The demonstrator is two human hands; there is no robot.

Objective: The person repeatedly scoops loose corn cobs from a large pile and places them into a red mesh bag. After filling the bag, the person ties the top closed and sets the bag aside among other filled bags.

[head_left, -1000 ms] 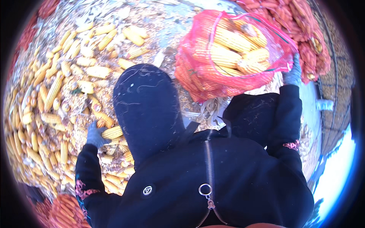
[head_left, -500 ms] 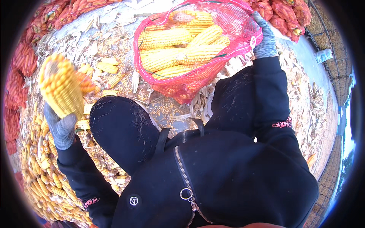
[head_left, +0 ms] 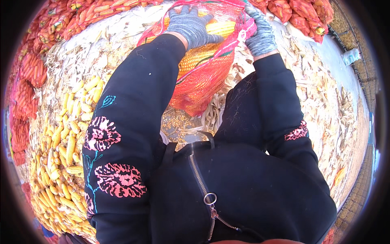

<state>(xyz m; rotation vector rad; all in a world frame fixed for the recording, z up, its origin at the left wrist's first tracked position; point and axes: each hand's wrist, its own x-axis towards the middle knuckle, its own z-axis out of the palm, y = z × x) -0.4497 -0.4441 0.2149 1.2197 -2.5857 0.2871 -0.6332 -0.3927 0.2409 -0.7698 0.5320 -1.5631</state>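
Note:
A red mesh bag (head_left: 201, 87) holds several yellow corn cobs (head_left: 221, 28) and leans between my knees with its mouth toward me. My left hand (head_left: 190, 27), in a grey knit glove, lies over the bag's mouth with fingers spread; whatever lies under the palm is hidden. Gripped in my gloved right hand (head_left: 261, 33) is the bunched pink rim (head_left: 246, 29) at the bag's right side.
Loose corn cobs (head_left: 61, 162) are heaped at my left. Filled red mesh bags (head_left: 298, 16) line the far edge and left side. Dry husks (head_left: 325, 118) litter the ground, with a wire mesh fence (head_left: 361, 61) at the right.
My left hand has swung from the left, where it held a corn cob, over to the bag's mouth. My right hand and the bag's rim have shifted slightly left.

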